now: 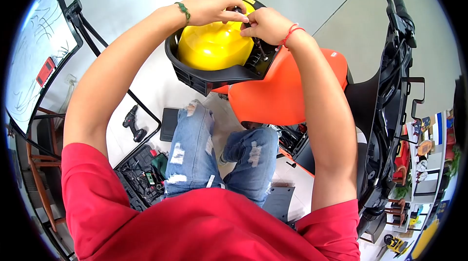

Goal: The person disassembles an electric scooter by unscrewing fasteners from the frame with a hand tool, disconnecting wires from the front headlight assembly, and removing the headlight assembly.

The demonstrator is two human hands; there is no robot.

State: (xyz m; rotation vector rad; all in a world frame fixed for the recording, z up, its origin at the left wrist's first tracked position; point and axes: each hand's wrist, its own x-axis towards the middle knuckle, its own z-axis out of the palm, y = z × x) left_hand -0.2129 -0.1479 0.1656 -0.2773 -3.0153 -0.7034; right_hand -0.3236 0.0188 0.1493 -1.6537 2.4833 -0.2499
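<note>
A yellow helmet-like dome (214, 46) sits inside a black plastic case (209, 77) at the top centre. Over its upper right part, my left hand (214, 8) has its fingers bent round the dark top of a thin tool. My right hand (267, 26) meets it there, fingers pinched at the same dark part. From under my right hand a thin metal shaft (262, 49) slants down to the case's right side. The fingertips of both hands almost touch. An orange seat (273, 93) lies below and right of the case.
A black scooter frame (385, 90) stands on the right. A cordless drill (133, 124) and an open toolbox (134, 163) with tools lie on the floor at the left. Further left is a whiteboard (36, 41) with a red object (46, 71). Shelves (429, 173) stand at the far right.
</note>
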